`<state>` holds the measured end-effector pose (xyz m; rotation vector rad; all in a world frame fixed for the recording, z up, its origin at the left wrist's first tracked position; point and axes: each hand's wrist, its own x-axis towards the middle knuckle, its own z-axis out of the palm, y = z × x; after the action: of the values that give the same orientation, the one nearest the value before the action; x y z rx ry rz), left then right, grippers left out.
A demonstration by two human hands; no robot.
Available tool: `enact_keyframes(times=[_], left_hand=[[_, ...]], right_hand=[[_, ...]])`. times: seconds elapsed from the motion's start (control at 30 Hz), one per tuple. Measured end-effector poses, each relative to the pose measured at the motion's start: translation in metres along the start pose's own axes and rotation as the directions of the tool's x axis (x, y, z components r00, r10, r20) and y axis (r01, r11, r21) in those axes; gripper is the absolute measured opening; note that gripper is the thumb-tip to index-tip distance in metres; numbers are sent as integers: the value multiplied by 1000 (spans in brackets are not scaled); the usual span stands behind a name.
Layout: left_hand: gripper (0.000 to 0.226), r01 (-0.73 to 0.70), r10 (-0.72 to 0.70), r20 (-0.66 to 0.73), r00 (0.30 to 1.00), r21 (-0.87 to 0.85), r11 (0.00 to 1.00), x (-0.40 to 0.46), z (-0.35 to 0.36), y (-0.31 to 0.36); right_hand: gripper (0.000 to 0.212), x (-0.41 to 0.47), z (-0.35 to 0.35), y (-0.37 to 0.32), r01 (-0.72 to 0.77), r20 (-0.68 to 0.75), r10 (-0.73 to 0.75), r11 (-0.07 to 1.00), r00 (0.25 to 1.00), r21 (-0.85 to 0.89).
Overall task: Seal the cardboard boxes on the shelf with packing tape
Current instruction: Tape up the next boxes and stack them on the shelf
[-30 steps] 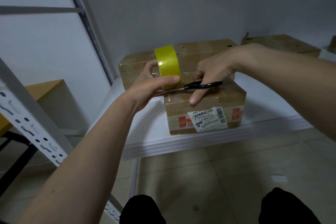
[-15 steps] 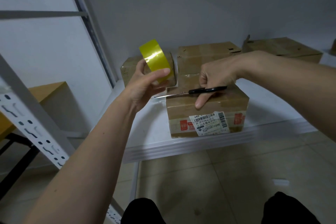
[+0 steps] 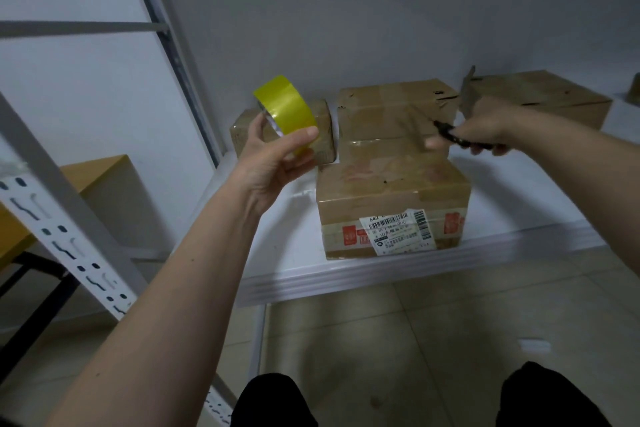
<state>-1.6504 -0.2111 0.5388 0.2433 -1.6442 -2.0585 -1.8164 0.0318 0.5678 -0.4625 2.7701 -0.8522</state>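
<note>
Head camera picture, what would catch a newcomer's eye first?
The bright yellow tape roll, held up by the left hand left of the boxes. Next, the labelled cardboard box at the front of the white shelf. The right hand holds black-handled scissors, blurred, above the boxes.

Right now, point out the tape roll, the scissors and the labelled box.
tape roll (image 3: 289, 107), head view, yellow outer band.
scissors (image 3: 460, 139), head view, black handle.
labelled box (image 3: 391, 184), head view, top face.

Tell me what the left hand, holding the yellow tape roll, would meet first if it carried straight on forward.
Probably the small cardboard box at the shelf's back left: the left hand and tape roll sit right before it. Depth is unclear.
</note>
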Motion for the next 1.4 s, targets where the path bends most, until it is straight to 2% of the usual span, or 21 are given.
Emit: enact_keyframes(times=[0.13, 0.3, 0.33, 0.4, 0.47, 0.53, 0.57, 0.63, 0.7, 0.8, 0.83, 1.07, 1.2, 1.4], left_hand=[[81, 97, -96, 28, 995, -49, 994, -5, 8, -3], [59, 221, -209, 92, 974, -152, 963, -10, 10, 3], [56, 238, -224, 99, 970, -165, 957, -11, 11, 3], [53, 256, -240, 103, 965, -184, 949, -13, 12, 5], [53, 248, -232, 98, 968, -204, 947, -14, 15, 6], [55, 212, -199, 79, 977, -232, 949, -14, 20, 7], [58, 187, -177, 61, 982, -240, 953, -14, 23, 7], [65, 134, -134, 19, 991, -243, 961, -14, 30, 6], [69, 90, -97, -16, 995, -244, 965, -15, 35, 4], [70, 48, -60, -45, 997, -223, 974, -18, 37, 2], [70, 38, -50, -50, 998, -217, 975, -18, 37, 1], [72, -1, -9, -38, 999, -235, 972, -22, 36, 3], [67, -25, 5, -79, 997, -259, 966, -25, 36, 4], [63, -22, -8, -109, 994, -280, 960, -29, 34, 4]], right_hand=[[32, 10, 18, 27, -144, 36, 143, 989, 989, 21], [29, 15, 28, 41, -250, 109, 239, 963, 965, 104], [28, 14, 28, 39, -213, 54, 208, 972, 977, 101], [25, 10, 26, 26, -37, -151, 46, 997, 987, 61], [21, -2, 23, 1, 211, -315, -163, 969, 935, 125], [18, -27, 25, -33, 413, -342, -322, 879, 883, 240], [17, -40, 29, -49, 451, -297, -367, 839, 882, 304], [18, -56, 44, -73, 409, -142, -393, 766, 909, 496], [20, -61, 56, -86, 268, -10, -361, 676, 933, 687], [8, -61, 62, -93, 111, 77, -308, 548, 948, 829], [10, -61, 64, -94, 87, 86, -297, 525, 951, 847], [13, -62, 68, -99, 77, 41, -246, 450, 968, 890], [16, -66, 78, -100, 202, -79, -298, 407, 951, 891], [19, -73, 86, -103, 364, -193, -375, 465, 907, 807]])
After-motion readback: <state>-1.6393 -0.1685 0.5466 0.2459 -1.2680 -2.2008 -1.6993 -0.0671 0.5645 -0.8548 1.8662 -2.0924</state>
